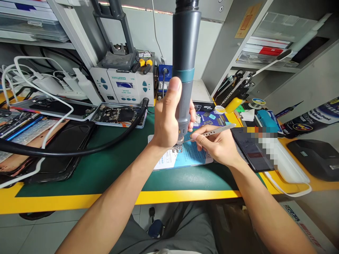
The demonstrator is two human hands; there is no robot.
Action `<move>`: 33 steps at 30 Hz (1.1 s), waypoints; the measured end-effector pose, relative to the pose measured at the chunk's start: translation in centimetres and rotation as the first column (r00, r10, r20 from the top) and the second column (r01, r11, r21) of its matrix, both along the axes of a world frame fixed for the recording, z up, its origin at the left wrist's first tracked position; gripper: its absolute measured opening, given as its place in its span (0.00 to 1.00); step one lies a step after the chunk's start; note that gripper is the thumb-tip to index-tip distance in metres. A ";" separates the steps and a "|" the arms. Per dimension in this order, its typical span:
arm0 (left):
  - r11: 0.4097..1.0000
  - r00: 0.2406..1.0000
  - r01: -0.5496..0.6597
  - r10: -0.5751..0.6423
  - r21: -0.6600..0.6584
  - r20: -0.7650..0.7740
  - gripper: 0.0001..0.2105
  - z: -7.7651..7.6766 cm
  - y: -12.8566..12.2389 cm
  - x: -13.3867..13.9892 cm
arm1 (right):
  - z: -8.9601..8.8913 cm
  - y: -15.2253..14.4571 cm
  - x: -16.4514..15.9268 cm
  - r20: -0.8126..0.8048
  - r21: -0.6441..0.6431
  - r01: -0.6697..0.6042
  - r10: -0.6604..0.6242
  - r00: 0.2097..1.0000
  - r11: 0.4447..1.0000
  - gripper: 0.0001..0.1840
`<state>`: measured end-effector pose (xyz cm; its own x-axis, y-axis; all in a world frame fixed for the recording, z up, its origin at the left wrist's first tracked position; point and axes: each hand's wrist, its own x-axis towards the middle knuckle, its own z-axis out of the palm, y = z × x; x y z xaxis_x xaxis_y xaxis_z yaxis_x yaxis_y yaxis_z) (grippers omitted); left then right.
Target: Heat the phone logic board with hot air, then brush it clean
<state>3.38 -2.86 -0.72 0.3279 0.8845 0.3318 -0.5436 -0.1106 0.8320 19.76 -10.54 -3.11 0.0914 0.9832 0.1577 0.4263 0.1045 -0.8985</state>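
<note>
My left hand point(166, 116) is wrapped round the grey body of a hot air gun point(186, 42), held upright with its nozzle pointing down. Just below the nozzle lies a small metal-framed circuit piece point(177, 149), partly hidden by the gun and my wrist. It is over a blue and white printed card point(192, 157) on the green mat point(132, 173). Between the thumb and fingers of my right hand point(215, 143) are metal tweezers point(218, 129) with holes along the handle. Their tips reach left, close to the nozzle; whether they touch the circuit piece I cannot tell.
A hot air station point(124, 83) stands at the back left, and its black hose point(106, 151) crosses the mat's left side. Opened devices point(63, 151) are stacked at left. At right lie a phone point(254, 151), a black spray can point(312, 118) and a dark box point(315, 158).
</note>
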 end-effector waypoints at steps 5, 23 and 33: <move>0.999 0.999 -0.040 0.039 -0.019 -0.013 0.43 0.2 0.4 -0.2 | -0.3 0.0 0.0 -0.003 0.002 0.023 -0.023 1.000 1.000 0.15; 0.999 0.999 -0.031 0.031 -0.009 0.041 0.37 -0.4 0.7 -0.2 | 0.0 0.0 0.1 -0.012 -0.015 0.020 -0.020 1.000 1.000 0.21; 1.000 0.999 -0.027 0.027 -0.007 0.027 0.40 -0.6 0.3 0.1 | 0.0 0.1 0.0 -0.033 -0.025 0.019 -0.020 0.999 0.999 0.18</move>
<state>3.52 -2.60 -1.34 0.2951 0.8951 0.3344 -0.5627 -0.1200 0.8179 19.79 -10.44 -3.15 0.1157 0.9848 0.1296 0.3979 0.0736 -0.9145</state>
